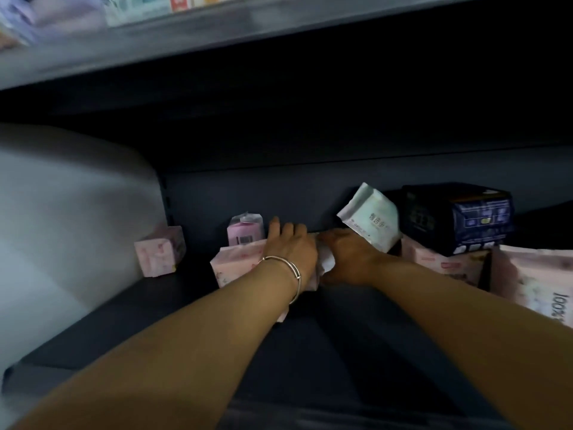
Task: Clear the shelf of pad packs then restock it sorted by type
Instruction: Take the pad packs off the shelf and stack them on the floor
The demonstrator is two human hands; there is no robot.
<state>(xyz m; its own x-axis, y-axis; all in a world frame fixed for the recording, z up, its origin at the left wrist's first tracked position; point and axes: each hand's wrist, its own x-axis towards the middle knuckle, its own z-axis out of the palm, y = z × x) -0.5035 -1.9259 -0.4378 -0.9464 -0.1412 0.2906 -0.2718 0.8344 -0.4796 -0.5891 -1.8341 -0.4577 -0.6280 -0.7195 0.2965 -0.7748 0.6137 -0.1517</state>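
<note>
My left hand lies over the top of a pale pink pack on the dark shelf, fingers curled over its far edge. My right hand pinches the same pack's crinkled white end. Right of this pack, a mint pack with unreadable print leans on a navy box; farther right another pink pack reads "100%".
</note>
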